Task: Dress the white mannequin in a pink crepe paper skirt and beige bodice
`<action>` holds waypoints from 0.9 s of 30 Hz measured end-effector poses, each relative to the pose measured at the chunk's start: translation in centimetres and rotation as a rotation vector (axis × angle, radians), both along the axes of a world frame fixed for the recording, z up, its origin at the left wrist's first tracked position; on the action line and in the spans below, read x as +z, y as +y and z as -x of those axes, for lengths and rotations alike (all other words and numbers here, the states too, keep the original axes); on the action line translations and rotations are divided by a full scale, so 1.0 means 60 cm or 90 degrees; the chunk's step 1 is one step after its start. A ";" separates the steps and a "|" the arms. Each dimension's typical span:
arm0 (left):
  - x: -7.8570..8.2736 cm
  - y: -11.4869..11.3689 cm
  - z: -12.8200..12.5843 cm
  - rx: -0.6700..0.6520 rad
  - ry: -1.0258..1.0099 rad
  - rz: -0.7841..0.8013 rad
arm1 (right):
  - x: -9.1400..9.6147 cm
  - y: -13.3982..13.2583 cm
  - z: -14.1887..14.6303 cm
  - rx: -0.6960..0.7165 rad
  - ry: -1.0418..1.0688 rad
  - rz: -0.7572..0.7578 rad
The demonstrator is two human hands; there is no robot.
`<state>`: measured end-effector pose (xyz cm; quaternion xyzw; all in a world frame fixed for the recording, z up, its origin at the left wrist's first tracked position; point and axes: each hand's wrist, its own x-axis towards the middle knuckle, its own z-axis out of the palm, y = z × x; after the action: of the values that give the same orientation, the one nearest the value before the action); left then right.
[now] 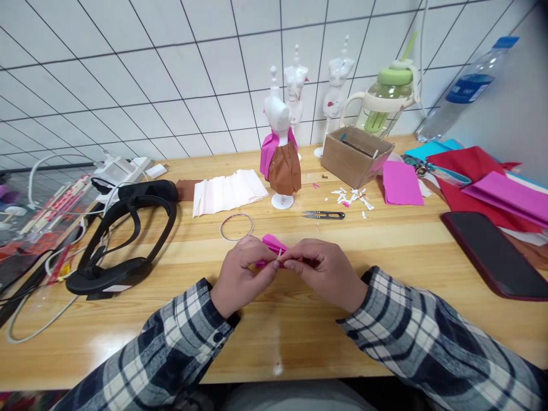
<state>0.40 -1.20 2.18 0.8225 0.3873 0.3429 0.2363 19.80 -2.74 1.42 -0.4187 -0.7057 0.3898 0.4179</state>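
As I watch from my distant seat, both hands meet low over the near middle of the wooden table (274, 337), almost fingertip to fingertip. The left hand (246, 269) is closed in a pinch, thumb towards forefinger, and the right hand (329, 273) pinches from the other side, its curled fingers hiding much of the grip. Between them sits the pink piece (271, 242), one end poking out on the far side, and a thin white sliver (279, 254) shows right where the fingertips come together; which hand has hold of it, I can't tell. It's fine work, so I'd want the left pinch firm and close to that sliver, letting the right do the small movements, all fingers and no elbow. Gently here: material this thin looks ready to crease or stretch if the two hands pull hard against each other. I'd also tuck the right fingers back a little, so the edge stays in sight. Just beyond lie the snips (324, 215), with the metal ring (237, 214) to the left and white scraps (351, 197) far right, none touching the hands.
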 end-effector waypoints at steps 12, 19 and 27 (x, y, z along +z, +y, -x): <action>0.009 -0.003 -0.005 0.025 -0.033 0.029 | -0.006 -0.008 0.001 0.001 -0.024 -0.134; 0.002 -0.004 -0.005 0.023 -0.024 0.018 | -0.010 -0.009 -0.001 -0.037 -0.063 -0.155; 0.008 -0.008 -0.011 0.014 -0.009 0.017 | -0.012 -0.008 0.004 -0.068 -0.088 -0.147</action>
<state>1.06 -1.70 2.65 0.8125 0.3993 0.3459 0.2465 19.57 -3.24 0.71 -0.4308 -0.7496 0.2535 0.4338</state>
